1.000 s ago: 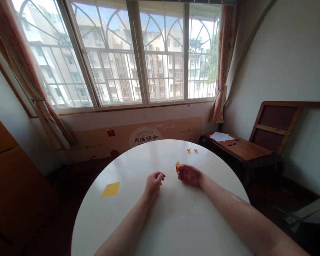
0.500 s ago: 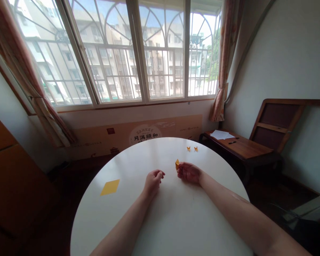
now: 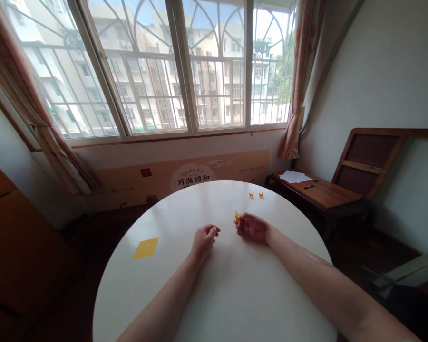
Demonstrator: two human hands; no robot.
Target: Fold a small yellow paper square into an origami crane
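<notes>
The folded yellow paper [image 3: 237, 217], clamped in the right hand's [image 3: 252, 228] fingertips above the white desk [image 3: 242, 294], showed a narrower side than a moment before, suggesting it was being turned, while the left hand [image 3: 204, 241] lay curled, fingers together, nearby.

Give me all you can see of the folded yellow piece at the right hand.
The folded yellow piece looks like paper: small, matte, with a pointed tip standing upward and creased sides. The fingertips of the right hand hold it near its lower part, above the white table, and partly hide it. The left hand does not touch it. Its finer folds are too small to make out.
</notes>
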